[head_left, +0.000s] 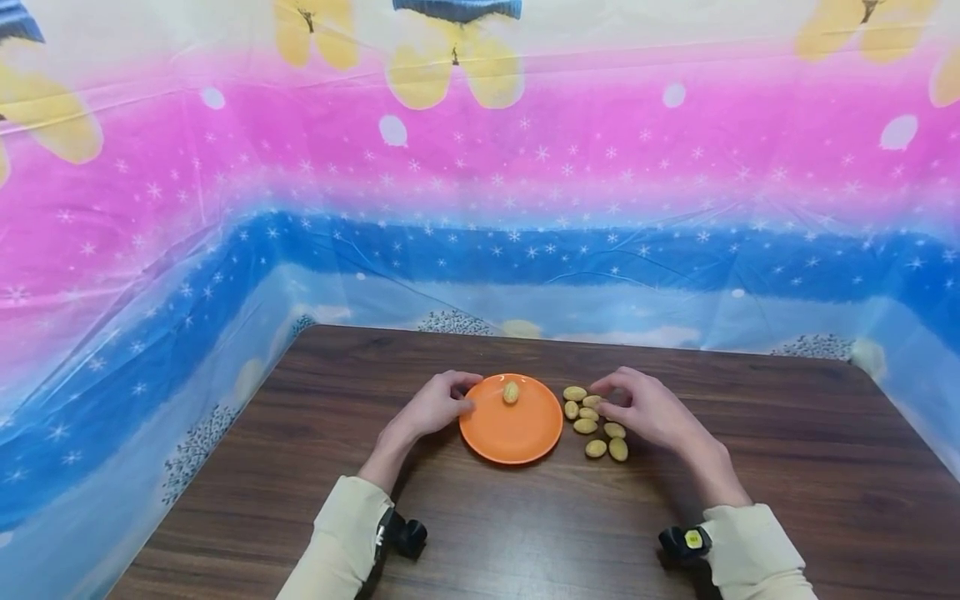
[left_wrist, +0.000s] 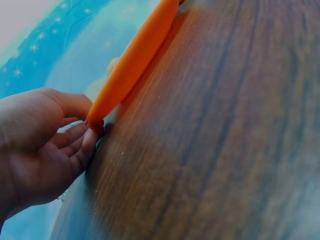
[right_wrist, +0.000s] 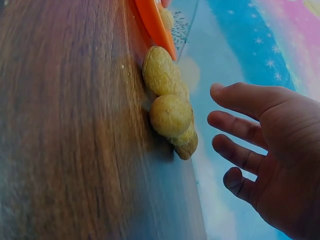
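Note:
An orange plate (head_left: 512, 437) lies on the table, with one small yellow-brown oval piece (head_left: 511, 392) toward its far side. My left hand (head_left: 437, 404) pinches the plate's left rim between thumb and fingers, seen edge-on in the left wrist view. Just right of the plate sits a loose cluster of several like pieces (head_left: 585, 426), wrinkled and resembling dried fruit or tiny potatoes (right_wrist: 171, 116). Over the cluster's right side hovers my right hand (head_left: 648, 408). In the right wrist view its thumb and fingers are spread apart, holding nothing.
The dark wood-grain table (head_left: 480, 525) carries all of these things. Behind it and along its left hangs a pink and blue patterned cloth (head_left: 510, 192). A black wrist camera is strapped to each forearm at the pale sleeve cuffs (head_left: 753, 542).

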